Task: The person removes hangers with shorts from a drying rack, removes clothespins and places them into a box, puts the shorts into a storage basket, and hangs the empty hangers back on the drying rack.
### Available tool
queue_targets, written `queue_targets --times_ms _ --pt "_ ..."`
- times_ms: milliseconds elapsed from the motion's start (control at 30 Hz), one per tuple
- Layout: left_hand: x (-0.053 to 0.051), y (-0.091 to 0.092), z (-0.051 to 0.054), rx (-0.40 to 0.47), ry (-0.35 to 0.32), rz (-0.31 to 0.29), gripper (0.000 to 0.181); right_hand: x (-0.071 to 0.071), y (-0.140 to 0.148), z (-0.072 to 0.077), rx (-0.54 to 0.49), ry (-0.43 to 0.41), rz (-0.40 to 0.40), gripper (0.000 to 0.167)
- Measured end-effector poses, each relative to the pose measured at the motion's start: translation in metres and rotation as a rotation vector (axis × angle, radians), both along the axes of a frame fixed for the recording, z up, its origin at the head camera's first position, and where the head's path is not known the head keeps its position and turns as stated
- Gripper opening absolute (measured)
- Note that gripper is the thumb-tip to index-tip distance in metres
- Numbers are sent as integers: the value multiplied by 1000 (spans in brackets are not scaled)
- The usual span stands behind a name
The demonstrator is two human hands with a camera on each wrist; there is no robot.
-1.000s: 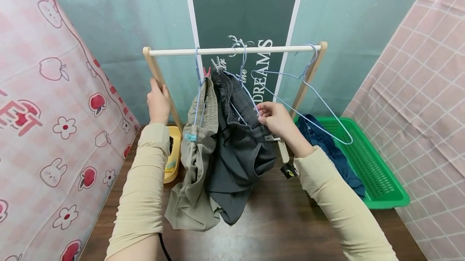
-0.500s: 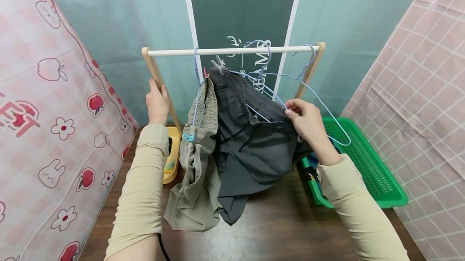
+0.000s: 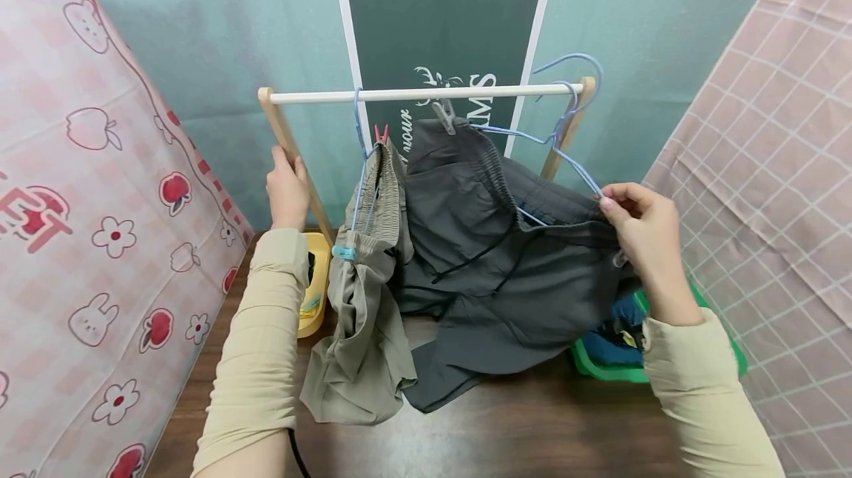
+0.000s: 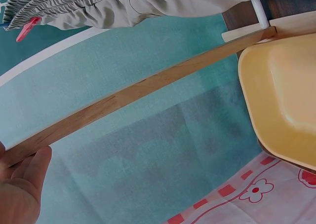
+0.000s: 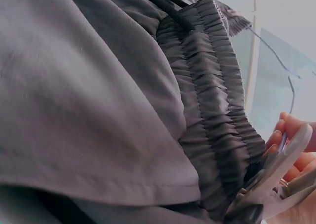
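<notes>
Dark shorts [image 3: 532, 315], hanger [image 3: 579, 55] apparently off rail [image 3: 426, 94]

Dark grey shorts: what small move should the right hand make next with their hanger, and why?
The right hand should probably ease the dark grey shorts slightly toward the person: their hanger hook appears to be off the white bar and, in the head view, overlaps the neighbouring blue hanger, so the two might catch.

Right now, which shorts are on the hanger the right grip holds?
The dark grey shorts; the beige shorts hang on another hanger, with a pink clip and a blue clip.
</notes>
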State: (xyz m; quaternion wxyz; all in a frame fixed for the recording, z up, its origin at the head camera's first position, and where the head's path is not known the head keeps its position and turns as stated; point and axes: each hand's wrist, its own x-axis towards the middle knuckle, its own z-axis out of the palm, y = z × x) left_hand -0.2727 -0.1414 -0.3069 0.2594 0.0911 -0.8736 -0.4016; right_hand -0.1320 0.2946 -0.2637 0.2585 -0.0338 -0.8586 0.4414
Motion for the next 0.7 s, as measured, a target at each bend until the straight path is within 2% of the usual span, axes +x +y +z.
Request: queue_targets --times_ms 133,267,467,633,700 --pt "0 0 0 -1 -4 -2 33 7 16 0 -97 41 -59 35" --pt "0 0 0 8 -5 -2 33 16 28 1 -194 78 -111 43" --pt "0 0 0 26 -2 -7 32 29 50 3 -274 106 -160 37" --pt "0 1 0 19 4 -10 32 39 73 -6 -309 237 -127 24" --pt "1 1 0 19 1 -11 32 43 83 -11 -358 310 -102 18"
